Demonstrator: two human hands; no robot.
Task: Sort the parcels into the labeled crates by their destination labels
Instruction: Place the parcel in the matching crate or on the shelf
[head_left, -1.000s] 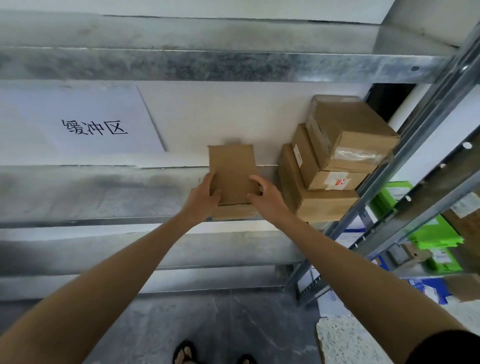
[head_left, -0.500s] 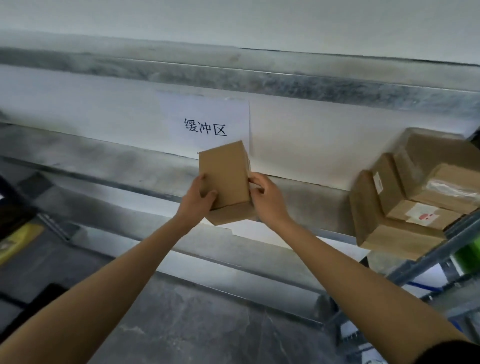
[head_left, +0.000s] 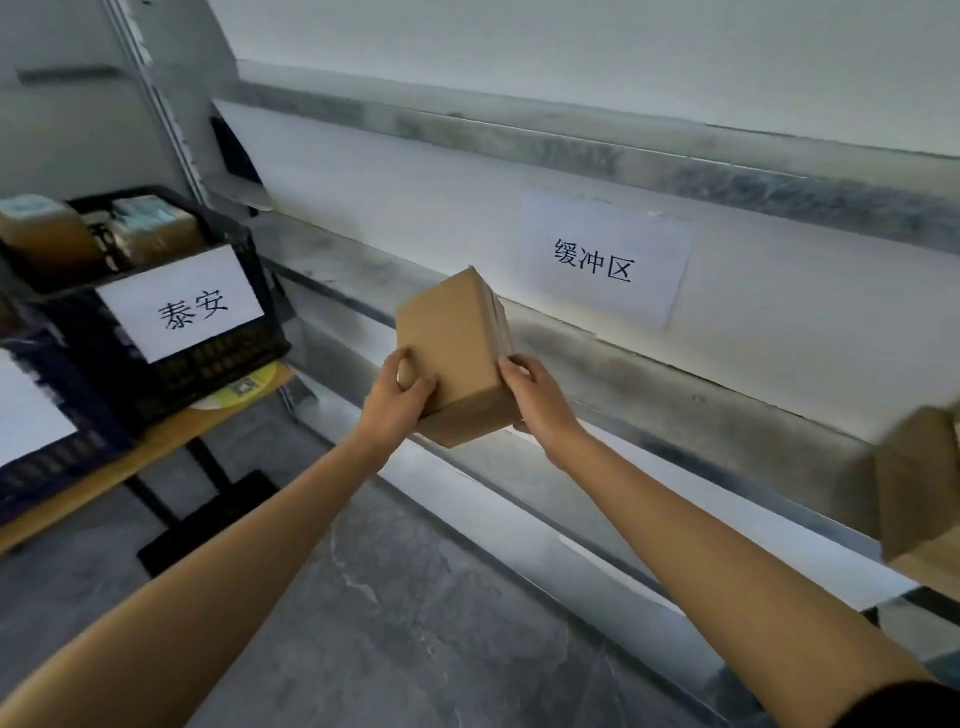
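I hold a small plain brown cardboard parcel (head_left: 453, 353) in the air in front of the metal shelf. My left hand (head_left: 399, 400) grips its left side with curled fingers, and my right hand (head_left: 535, 397) grips its right edge. No label shows on the faces turned toward me. At the left stands a black crate (head_left: 218, 358) with a white paper label reading 泰安, and several parcels lie inside it. A second dark crate (head_left: 57, 457) with a white label sits at the far left edge, partly cut off.
A paper sign (head_left: 602, 260) reading 缓冲区 hangs on the white wall behind the galvanized shelf rail (head_left: 675, 379). More brown parcels (head_left: 919, 493) sit at the right edge. The crates rest on a wooden table (head_left: 156, 441) with black legs. Grey floor lies below.
My view has swung left: the parcel stack slid to the right edge and the labeled crates came into sight. Both hands kept their grip and carried the parcel off the shelf, leftward.
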